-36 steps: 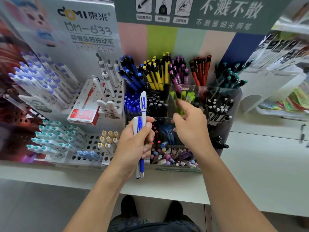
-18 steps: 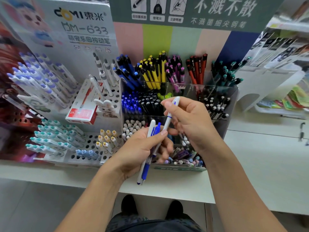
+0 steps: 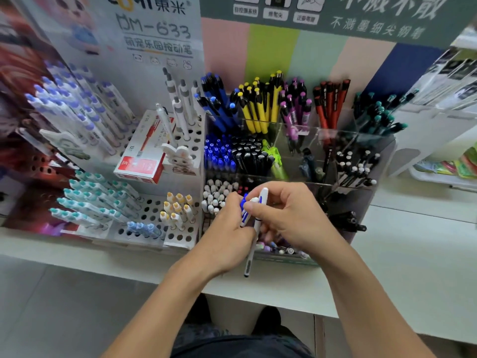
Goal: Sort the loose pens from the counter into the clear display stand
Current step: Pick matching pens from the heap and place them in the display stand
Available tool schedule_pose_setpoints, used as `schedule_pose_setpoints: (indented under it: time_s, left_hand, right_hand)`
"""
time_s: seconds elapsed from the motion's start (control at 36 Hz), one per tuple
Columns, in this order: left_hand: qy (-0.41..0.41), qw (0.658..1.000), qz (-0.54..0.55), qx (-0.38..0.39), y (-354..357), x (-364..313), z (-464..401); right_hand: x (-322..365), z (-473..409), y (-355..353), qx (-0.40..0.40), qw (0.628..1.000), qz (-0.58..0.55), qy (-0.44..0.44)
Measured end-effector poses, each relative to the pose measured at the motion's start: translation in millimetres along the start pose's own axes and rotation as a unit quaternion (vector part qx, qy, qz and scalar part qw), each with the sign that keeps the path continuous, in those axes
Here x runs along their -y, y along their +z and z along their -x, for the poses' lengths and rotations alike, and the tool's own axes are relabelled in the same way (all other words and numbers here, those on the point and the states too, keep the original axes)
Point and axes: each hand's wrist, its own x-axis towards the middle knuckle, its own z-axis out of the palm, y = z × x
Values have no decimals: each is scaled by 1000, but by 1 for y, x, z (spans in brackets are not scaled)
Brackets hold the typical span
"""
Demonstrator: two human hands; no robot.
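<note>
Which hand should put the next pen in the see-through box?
Probably the right hand: it pinches the white pen and sits over the clear stand. The left hand holds the rest.

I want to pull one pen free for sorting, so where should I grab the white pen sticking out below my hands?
Take the white pen by its bare lower barrel, coming from the right with the right hand. The left hand covers its left side, and the dark grip end hangs free over the counter.
</note>
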Motion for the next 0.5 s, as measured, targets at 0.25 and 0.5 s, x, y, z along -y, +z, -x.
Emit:
schedule_pose_setpoints:
  time_s: [0.25,0.5]
  left_hand:
    - [43,989,140,-16,-15,12,-4]
    - [45,981,188,7,11,-15,-25]
  right_hand:
    - [7,-4,-34,-138,987,-77,-30]
    - [2,16,-54,-215,963,-161,-3]
